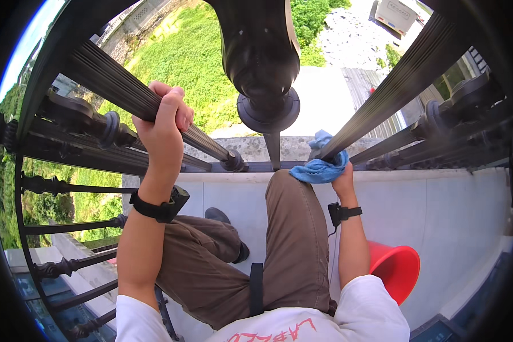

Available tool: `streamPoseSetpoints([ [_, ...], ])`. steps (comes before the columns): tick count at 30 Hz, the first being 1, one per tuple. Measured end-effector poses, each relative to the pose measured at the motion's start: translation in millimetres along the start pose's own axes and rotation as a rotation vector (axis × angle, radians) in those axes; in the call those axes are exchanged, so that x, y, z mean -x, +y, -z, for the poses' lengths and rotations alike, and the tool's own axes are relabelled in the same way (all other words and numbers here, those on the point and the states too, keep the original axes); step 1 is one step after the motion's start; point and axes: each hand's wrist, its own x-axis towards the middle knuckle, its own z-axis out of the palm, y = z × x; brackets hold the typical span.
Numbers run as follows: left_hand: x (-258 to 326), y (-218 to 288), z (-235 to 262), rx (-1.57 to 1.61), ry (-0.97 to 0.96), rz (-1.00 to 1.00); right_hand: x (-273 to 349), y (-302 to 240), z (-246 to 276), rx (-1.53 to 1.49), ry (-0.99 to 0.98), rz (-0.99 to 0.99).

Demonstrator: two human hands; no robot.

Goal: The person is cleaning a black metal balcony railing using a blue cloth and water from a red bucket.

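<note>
My left hand is closed round a dark fluted baluster of the railing, about halfway down its length. Lower and to the right, my right hand grips a blue cloth. The cloth wraps round the lower part of another dark baluster, close to the bottom rail; it hides most of my right fingers. Between these two stands a thick, rounded middle baluster, which neither hand touches.
A red bucket stands on the pale tiled floor beside my right forearm. My bent knee is close to the bottom rail. More railing runs along the left side. Beyond the bars lie greenery and a parked white vehicle.
</note>
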Motion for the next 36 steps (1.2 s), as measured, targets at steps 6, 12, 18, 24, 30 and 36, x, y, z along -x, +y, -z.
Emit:
streamPoseSetpoints([
  [6,4,3,-7,-0.02,0.032,-0.008,56,8,24,0.182,0.186,0.037],
  [12,1,0,-4,0.004,0.012,-0.037,7,47,-16,0.213,0.212,0.12],
  [18,0,1,-4,-0.005,-0.003,-0.028,-24,7,11,0.11,-0.285,-0.04],
  [24,1,-1,-1,-0.009,0.022,-0.019,-15,-16,4,-0.17,-0.162,-0.22],
  [30,1,0,-3,-0.011,-0.009,-0.028,66,36,42,-0.021,0.216,-0.229],
  [36,2,-4,3,0.08,0.003,-0.043,36,22,-2,-0.222,0.24,-0.025],
])
